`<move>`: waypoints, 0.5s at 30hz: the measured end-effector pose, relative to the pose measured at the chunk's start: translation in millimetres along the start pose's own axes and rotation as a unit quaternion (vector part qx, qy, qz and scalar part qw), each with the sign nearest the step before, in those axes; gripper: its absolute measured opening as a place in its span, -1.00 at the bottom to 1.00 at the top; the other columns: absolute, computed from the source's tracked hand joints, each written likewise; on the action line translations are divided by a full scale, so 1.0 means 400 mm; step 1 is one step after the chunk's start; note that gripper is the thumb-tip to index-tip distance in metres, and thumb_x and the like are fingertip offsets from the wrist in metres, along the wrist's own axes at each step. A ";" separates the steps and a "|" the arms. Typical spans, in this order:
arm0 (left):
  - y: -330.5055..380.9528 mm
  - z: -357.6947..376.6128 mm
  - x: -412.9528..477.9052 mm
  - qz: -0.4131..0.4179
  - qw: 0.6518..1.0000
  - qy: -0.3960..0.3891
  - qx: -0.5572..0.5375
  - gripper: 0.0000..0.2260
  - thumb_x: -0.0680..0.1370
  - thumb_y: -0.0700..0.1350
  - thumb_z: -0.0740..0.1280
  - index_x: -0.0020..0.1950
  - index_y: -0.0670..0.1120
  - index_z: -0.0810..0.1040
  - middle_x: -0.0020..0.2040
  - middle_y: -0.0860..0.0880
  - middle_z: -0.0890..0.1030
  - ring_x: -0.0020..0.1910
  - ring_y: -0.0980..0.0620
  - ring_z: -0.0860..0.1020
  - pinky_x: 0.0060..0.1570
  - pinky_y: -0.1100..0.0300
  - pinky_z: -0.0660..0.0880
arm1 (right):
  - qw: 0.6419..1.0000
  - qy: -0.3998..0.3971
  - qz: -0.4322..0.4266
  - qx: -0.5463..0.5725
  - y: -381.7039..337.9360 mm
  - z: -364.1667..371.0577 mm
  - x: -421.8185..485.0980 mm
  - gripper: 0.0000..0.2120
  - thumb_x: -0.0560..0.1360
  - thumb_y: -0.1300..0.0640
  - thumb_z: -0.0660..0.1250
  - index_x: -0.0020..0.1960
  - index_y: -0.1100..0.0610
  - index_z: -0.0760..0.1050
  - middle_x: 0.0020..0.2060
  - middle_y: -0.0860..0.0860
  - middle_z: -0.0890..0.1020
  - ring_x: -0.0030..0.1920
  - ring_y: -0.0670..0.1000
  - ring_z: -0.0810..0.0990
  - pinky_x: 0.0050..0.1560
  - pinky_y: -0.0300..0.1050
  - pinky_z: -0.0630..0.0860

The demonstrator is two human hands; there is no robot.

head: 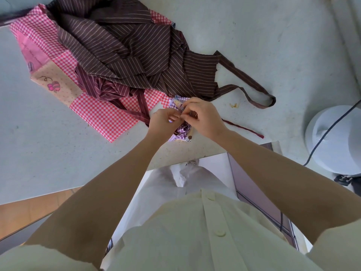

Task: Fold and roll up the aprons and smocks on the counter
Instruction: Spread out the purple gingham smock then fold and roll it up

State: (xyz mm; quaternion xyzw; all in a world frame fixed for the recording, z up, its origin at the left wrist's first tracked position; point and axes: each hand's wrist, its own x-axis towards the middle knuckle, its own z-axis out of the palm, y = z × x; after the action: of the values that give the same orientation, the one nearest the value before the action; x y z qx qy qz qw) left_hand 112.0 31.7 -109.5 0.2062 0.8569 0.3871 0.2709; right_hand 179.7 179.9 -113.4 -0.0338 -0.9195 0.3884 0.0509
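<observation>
- Purple gingham bundle, small, bear face printed on it, sits on the desk just past the near tip of the brown striped apron, toward the person.
- Left hand on the bundle's left side, fingers curled in, grip pinching purple cloth.
- Right hand on the bundle's right side, thumb and fingers pinched together on the bundle's top edge; grip closed on the cloth.
- Both hands touch each other over the bundle; what exactly lies between the fingertips is too small to tell.
- Brown striped apron lies crumpled, unfolded, its neck loop trailing to its right on the desk.
- Red gingham apron lies spread flat under the brown striped apron, sticking out on its left and near side, with a pink patch pocket.
- Maroon striped cloth is bunched at the brown striped apron's near-left edge, on top of the red gingham.
- Thin maroon strap runs on the desk, right of the hands.
- White round appliance with a black cable stands well right of the brown striped apron.
</observation>
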 end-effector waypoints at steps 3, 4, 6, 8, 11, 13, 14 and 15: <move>0.003 0.003 -0.006 0.002 1.000 -0.015 -0.015 -0.87 0.51 -0.13 0.43 0.03 -0.11 0.70 -0.12 0.00 0.70 -0.16 0.15 0.64 -0.16 0.48 0.50 | 0.997 0.015 0.067 0.034 0.001 0.005 0.010 -0.85 0.42 0.15 0.51 -0.09 0.22 0.67 -0.17 0.04 0.67 -0.19 -0.08 0.60 -0.13 -0.18 0.61; 0.004 0.004 -0.007 -0.004 1.000 -0.013 -0.020 -0.87 0.51 -0.11 0.44 0.02 -0.11 0.70 -0.13 0.00 0.70 -0.17 0.15 0.64 -0.16 0.46 0.51 | 0.996 0.017 0.084 0.038 -0.002 0.007 0.011 -0.84 0.41 0.14 0.51 -0.08 0.22 0.67 -0.19 0.04 0.67 -0.21 -0.08 0.60 -0.14 -0.16 0.61; 0.008 0.005 -0.005 -0.021 0.999 -0.002 -0.028 -0.86 0.51 -0.10 0.44 0.02 -0.12 0.70 -0.13 -0.01 0.70 -0.18 0.12 0.63 -0.16 0.41 0.50 | 0.994 0.017 0.094 0.053 -0.009 0.007 0.013 -0.82 0.43 0.13 0.50 -0.04 0.23 0.68 -0.19 0.05 0.67 -0.20 -0.07 0.60 -0.15 -0.18 0.60; 0.012 0.004 -0.004 -0.036 0.999 0.000 -0.036 -0.86 0.53 -0.12 0.42 0.03 -0.15 0.69 -0.12 -0.04 0.70 -0.16 0.08 0.62 -0.14 0.34 0.49 | 0.994 0.015 0.087 0.064 -0.008 0.003 0.007 -0.81 0.46 0.14 0.47 -0.01 0.25 0.67 -0.17 0.08 0.66 -0.18 -0.04 0.62 -0.16 -0.23 0.58; 0.000 0.007 -0.002 -0.067 0.996 -0.006 -0.061 -0.88 0.53 -0.13 0.41 -0.07 -0.18 0.68 -0.21 -0.07 0.67 -0.27 0.06 0.57 -0.15 0.11 0.52 | 0.996 0.014 0.078 0.032 0.008 -0.004 -0.014 -0.84 0.44 0.26 0.45 0.01 0.26 0.66 -0.14 0.11 0.65 -0.19 0.00 0.62 -0.15 -0.19 0.59; -0.007 0.008 0.001 -0.099 0.991 -0.003 -0.085 -0.85 0.53 -0.12 0.42 -0.11 -0.20 0.67 -0.25 -0.17 0.65 -0.32 -0.03 0.52 -0.16 -0.09 0.56 | 0.996 0.005 0.087 -0.013 0.020 -0.007 -0.026 -0.83 0.43 0.27 0.47 0.02 0.24 0.66 -0.10 0.12 0.64 -0.16 0.03 0.63 -0.11 -0.19 0.58; -0.009 0.009 0.003 -0.110 0.990 -0.002 -0.090 -0.84 0.54 -0.11 0.42 -0.11 -0.21 0.66 -0.24 -0.23 0.64 -0.33 -0.06 0.50 -0.18 -0.13 0.56 | 0.995 -0.004 0.094 -0.039 0.020 -0.007 -0.030 -0.83 0.43 0.24 0.48 0.02 0.23 0.66 -0.10 0.12 0.64 -0.15 0.04 0.62 -0.11 -0.19 0.54; -0.007 0.010 0.005 -0.118 0.989 -0.002 -0.093 -0.84 0.53 -0.11 0.42 -0.11 -0.21 0.66 -0.22 -0.26 0.64 -0.33 -0.07 0.49 -0.19 -0.12 0.55 | 0.993 -0.008 0.098 -0.062 0.018 -0.008 -0.030 -0.84 0.44 0.21 0.48 0.01 0.22 0.67 -0.10 0.11 0.64 -0.15 0.04 0.62 -0.11 -0.20 0.51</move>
State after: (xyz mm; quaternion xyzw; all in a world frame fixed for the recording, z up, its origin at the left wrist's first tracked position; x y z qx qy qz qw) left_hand 112.5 33.4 -114.3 0.0788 0.8348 0.4301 0.3346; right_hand 192.3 185.9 -117.2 -0.1238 -0.9343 0.3342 0.0025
